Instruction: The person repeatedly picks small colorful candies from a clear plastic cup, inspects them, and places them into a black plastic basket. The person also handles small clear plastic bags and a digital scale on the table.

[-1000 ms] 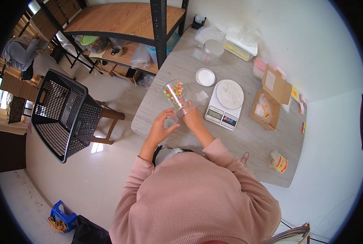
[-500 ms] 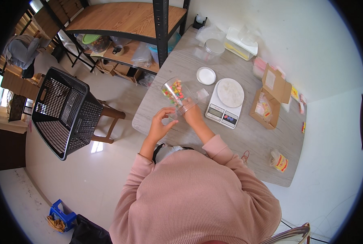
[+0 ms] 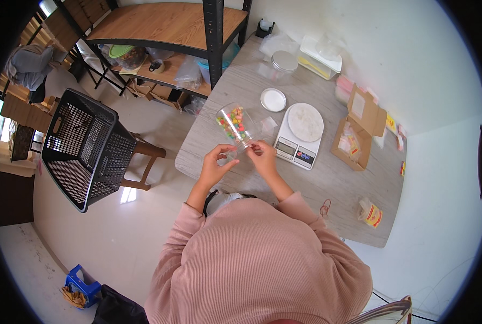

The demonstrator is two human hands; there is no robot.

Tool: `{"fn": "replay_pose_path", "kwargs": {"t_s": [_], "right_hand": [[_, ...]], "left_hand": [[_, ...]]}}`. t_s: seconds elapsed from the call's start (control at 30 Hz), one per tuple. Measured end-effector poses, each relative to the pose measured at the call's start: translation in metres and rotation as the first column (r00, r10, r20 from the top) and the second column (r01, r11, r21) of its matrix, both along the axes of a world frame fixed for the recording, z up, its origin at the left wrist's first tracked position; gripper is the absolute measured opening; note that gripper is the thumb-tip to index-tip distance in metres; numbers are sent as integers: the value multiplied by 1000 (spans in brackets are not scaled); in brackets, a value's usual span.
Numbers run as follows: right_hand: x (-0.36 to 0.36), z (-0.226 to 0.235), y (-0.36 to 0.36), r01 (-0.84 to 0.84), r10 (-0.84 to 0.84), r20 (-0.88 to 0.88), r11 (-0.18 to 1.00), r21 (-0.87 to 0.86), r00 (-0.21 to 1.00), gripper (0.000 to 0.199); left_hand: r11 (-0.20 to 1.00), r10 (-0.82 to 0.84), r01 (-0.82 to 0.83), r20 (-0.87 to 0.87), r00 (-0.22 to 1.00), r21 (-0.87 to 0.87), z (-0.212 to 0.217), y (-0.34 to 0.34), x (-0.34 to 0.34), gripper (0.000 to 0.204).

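Left hand (image 3: pixel 214 165) gripping small translucent item (image 3: pixel 231 155), kind unclear. Right hand (image 3: pixel 263 155) bunched at clear candy jar (image 3: pixel 233 123), partly masking mouth; grip cannot be told.

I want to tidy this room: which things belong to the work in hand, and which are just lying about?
Seemingly in use:
clear jar, tilted, right hand at its mouth
colourful pieces inside
clear plastic at left hand
possibly the scale

Seemingly lying about:
open cardboard box
reddish bands
silver-lidded container
black crate
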State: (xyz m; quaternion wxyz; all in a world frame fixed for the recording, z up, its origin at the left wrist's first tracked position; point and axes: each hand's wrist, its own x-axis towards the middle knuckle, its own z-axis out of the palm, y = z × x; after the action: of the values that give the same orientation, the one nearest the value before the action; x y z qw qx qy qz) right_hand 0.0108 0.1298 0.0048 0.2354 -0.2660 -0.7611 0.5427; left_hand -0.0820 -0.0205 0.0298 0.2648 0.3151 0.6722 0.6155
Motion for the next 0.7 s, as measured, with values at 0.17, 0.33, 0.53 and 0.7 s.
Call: {"fn": "replay_pose_path", "kwargs": {"t_s": [0.17, 0.33, 0.53, 0.7], "right_hand": [[15, 28, -7, -111, 12, -214, 884, -454, 977, 18], [7, 41, -14, -120, 18, -230, 891, -438, 973, 18], [2, 49, -17, -130, 84, -195, 964, -232, 977, 17], [2, 57, -18, -186, 160, -146, 964, -190, 976, 17]], "left_hand": [[1000, 11, -10, -18, 1000, 18, 6, 1, 4, 36], [997, 16, -17, 14, 1000, 72, 8, 9, 8, 35], [996, -3, 1, 20, 1000, 90, 6, 12, 5, 36], [994, -29, 29, -7, 1000, 106, 9, 11, 6, 38]]}}
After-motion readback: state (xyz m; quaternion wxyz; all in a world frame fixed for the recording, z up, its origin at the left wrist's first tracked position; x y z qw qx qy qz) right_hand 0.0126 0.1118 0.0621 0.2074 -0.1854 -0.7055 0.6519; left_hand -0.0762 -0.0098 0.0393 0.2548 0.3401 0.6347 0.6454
